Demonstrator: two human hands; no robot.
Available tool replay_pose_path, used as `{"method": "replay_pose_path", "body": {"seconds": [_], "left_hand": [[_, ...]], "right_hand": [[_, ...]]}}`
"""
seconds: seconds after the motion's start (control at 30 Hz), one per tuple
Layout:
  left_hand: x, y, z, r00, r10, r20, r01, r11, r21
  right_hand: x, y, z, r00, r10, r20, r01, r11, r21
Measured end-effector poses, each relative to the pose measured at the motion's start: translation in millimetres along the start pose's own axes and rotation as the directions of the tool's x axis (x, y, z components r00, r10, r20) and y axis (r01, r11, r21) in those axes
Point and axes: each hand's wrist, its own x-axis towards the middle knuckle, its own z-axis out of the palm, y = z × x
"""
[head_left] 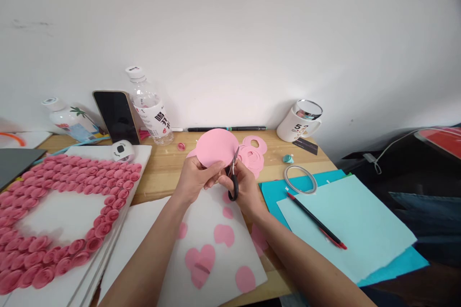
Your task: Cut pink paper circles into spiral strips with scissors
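Note:
A round piece of pink paper (218,146) is pinched in my left hand (198,175), thumb on its near edge. My right hand (242,180) grips scissors (234,184) with black handles, their blades pointing up at the paper's right edge. Behind my right hand lie pink paper rings and spirals (253,155) on the table. Below my hands a white sheet (219,288) carries pink cut pieces, among them a heart shape (200,261) and a disc (245,279). Whether the blades are closed on the paper is hard to make out.
To the left, rolled pink paper roses (104,229) cover a white board. A phone (117,117), a water bottle (151,110) and a mug (298,122) stand along the wall. Right of my hands are blue sheets (363,230), a tape roll (300,180) and a pen (317,220).

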Motion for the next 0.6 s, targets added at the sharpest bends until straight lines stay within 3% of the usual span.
{"method": "replay_pose_path", "body": {"seconds": [0.6], "left_hand": [[-0.6,1.3,-2.7,1.0,0.024,-0.02,-0.023,0.999,0.03]], "right_hand": [[-2.3,2.2,0.2,0.992,0.125,-0.008,-0.124,0.988,0.089]]}}
